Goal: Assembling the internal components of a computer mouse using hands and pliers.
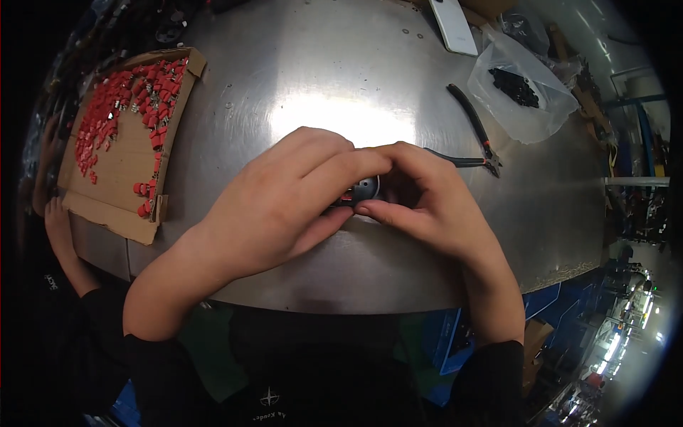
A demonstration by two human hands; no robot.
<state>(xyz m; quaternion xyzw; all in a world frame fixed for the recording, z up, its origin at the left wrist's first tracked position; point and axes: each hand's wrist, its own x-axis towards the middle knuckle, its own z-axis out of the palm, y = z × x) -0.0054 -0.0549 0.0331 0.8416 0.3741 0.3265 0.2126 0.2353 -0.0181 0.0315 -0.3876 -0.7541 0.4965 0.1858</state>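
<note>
Between my two hands, above the near middle of the metal table, is a small dark grey rounded part (366, 189) with a bit of red at its left side. My left hand (288, 196) is closed on its left side, fingers curled over the top and thumb below. From the right, my right hand (427, 192) grips the same part, its thumb tip at the lower edge. Most of the part is hidden behind my fingers, so its exact kind does not show. Diagonal cutters (489, 158) with black and orange handles lie spread apart just beyond my right hand.
At the left, a shallow cardboard tray (117, 206) holds many small red pieces with metal ends. A clear plastic bag (530, 124) of black parts and a white phone (453, 27) lie at the far right of the metal table (235, 107). Another person's hand (57, 220) touches the tray's left edge.
</note>
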